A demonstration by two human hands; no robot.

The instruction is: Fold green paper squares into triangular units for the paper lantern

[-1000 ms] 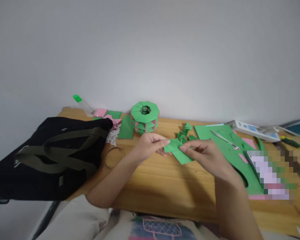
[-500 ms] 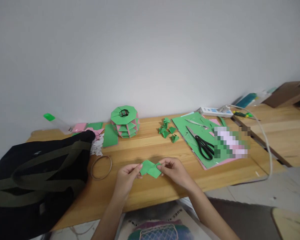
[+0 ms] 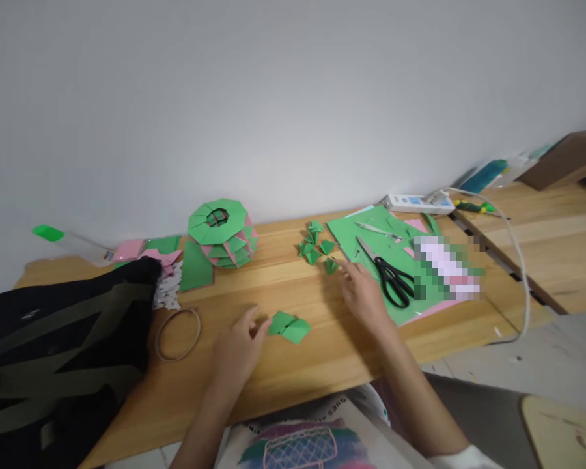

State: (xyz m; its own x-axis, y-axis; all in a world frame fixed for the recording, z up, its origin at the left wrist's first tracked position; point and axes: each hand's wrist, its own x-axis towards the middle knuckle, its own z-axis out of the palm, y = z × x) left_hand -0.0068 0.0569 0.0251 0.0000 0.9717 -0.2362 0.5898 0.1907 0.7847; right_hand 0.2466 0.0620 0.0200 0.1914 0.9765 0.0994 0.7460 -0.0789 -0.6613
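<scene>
On the table in front of me lies a green folded paper piece [image 3: 295,330] with two diamond-shaped parts. My left hand [image 3: 241,339] is at its left end, thumb and fingers apart; whether the thumb tip touches the paper is hard to tell. Farther forward, my right hand [image 3: 364,293] has its fingertips on a small folded green paper piece [image 3: 331,266], partly covering its right side. Several similar small green folded pieces [image 3: 311,253] sit in a cluster just beyond it.
A green and pink paper lantern [image 3: 223,234] stands near the wall. Black-handled scissors [image 3: 393,280] lie on green sheets [image 3: 351,228] at right, with a power strip [image 3: 420,204] behind. At left are a dark bag [image 3: 78,352], a ring [image 3: 177,357] and white scraps [image 3: 168,286].
Both hands have let go of the green two-diamond piece, which now lies on the table. My right hand has moved forward to a small green folded piece. The view has shifted slightly.
</scene>
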